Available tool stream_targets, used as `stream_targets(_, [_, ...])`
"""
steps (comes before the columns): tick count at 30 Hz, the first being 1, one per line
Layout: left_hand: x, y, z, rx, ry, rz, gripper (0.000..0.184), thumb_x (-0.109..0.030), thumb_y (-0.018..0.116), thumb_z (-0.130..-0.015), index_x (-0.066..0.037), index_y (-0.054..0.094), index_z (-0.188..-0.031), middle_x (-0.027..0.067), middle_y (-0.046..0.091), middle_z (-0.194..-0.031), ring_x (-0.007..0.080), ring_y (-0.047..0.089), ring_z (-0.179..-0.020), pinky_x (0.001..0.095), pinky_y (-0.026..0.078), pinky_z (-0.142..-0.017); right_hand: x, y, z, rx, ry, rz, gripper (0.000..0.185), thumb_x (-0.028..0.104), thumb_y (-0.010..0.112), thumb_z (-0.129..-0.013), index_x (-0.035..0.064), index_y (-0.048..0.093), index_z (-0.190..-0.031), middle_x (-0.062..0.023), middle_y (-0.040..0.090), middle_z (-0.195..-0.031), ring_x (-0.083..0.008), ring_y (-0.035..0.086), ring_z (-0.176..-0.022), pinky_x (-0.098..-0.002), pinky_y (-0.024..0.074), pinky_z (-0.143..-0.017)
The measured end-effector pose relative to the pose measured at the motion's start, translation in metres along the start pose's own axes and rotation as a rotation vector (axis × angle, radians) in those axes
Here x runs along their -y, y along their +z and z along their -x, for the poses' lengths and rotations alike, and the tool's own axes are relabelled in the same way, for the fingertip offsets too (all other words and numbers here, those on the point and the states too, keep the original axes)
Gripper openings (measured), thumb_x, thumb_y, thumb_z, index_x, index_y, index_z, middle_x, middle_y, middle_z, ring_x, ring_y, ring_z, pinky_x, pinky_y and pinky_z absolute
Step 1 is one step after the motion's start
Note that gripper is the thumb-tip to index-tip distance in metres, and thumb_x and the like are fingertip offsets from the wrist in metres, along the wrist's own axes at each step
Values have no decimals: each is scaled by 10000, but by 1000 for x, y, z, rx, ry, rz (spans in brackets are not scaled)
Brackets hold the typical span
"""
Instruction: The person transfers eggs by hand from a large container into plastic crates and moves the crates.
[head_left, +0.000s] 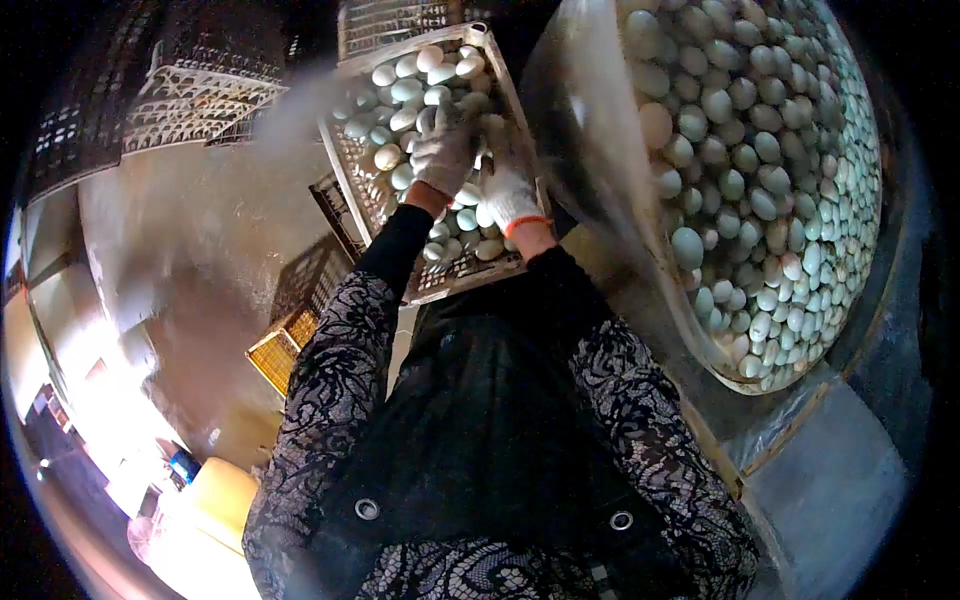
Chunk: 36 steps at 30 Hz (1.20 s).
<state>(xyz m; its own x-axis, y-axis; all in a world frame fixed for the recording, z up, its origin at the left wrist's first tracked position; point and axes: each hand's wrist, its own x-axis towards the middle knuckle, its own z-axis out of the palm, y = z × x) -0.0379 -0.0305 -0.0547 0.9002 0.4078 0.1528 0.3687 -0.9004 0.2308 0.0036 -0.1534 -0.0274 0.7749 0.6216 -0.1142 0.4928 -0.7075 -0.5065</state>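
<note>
Both my hands wear white knitted gloves and are over a pale plastic crate [345, 185] that holds many white and bluish eggs [407, 90]. My left hand [443, 150] rests on the eggs near the crate's middle, its fingers bent and a little apart. Close beside it on the right, my right hand [508, 180] reaches down along the crate's right side, an orange band at its cuff. Its fingertips are blurred and partly hidden, so I cannot make out what they grip.
To the right stands a big round container [690, 345] with a clear plastic liner, heaped with eggs [765, 205]. Egg trays [200, 100] and dark crates are at the upper left. A yellow crate [283, 350] sits on the floor, left of my arm.
</note>
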Motion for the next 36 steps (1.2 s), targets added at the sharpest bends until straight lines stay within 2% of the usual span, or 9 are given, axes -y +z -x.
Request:
stream_targets(9, [28,40,-63,-32,267,-323,444,-360,558,-843,-243,531,-1270,154,397,-1379,352,310,-1314,547,344,-998,-8,-7,69,124,-221,226,453,237,572,-850,344,480,-1281,-192,352,-1412,-416,444,-1206,-488,432,-942])
stream_targets(10, [19,25,-62,-40,193,-196,464,-369,573,-833,-227,532,-1273,160,403,-1373,367,325,-1300,530,325,-1021,14,-49,48,766,177,-76,504,256,571,-851,306,438,-1334,-197,329,-1435,-420,372,-1280,-478,399,-996])
stream_targets(11, [7,4,-56,-45,122,-74,485,-377,588,-823,-210,532,-1275,166,408,-1367,383,341,-1287,512,307,-1044,9,-44,49,767,185,-82,504,256,571,-851,306,438,-1334,-197,329,-1435,-420,372,-1280,-478,399,-996])
stream_targets(13, [-7,0,-39,-43,74,118,494,-379,600,-816,-190,541,-1269,179,412,-1361,397,346,-1280,504,303,-1051,-4,-27,51,191,-183,223,582,276,573,-846,265,372,-1393,-193,298,-1463,-400,382,-1280,-488,390,-1002])
stream_targets(17, [-18,-27,5,106,191,177,483,-345,528,-876,-140,493,-1312,185,373,-1412,344,278,-1347,521,197,-1103,-16,-7,45,347,59,74,553,237,573,-843,184,356,-1349,-224,402,-1330,-408,517,-1098,-502,413,-954])
stream_targets(24, [-5,18,1,157,264,-51,472,-427,486,-901,-202,498,-1316,159,318,-1462,386,245,-1354,534,127,-1121,13,-162,105,-88,-313,-447,356,99,639,-808,87,582,-1160,-142,581,-1183,-311,570,-1072,-380,475,-877])
stream_targets(28, [-79,-107,-24,-91,178,386,413,-176,651,-832,-99,564,-1229,159,529,-1263,343,531,-1137,398,472,-911,-26,-280,152,-413,-141,-269,294,81,604,-839,71,593,-1132,-119,625,-1076,-279,613,-967,-364,487,-813])
stream_targets(33, [-205,-228,-44,206,524,861,381,-100,652,-828,-67,579,-1201,184,618,-1121,335,626,-964,393,507,-823,-106,-333,197,-203,421,-89,325,149,500,-947,42,525,-1253,-155,621,-1143,-257,608,-1040,-345,474,-871])
stream_targets(36, [-251,-218,-63,416,719,628,572,-237,693,-804,-105,472,-1314,196,606,-1137,377,627,-939,419,525,-782,-158,-320,202,-157,251,-65,341,183,465,-972,65,516,-1288,-139,622,-1156,-212,606,-1028,-316,463,-873])
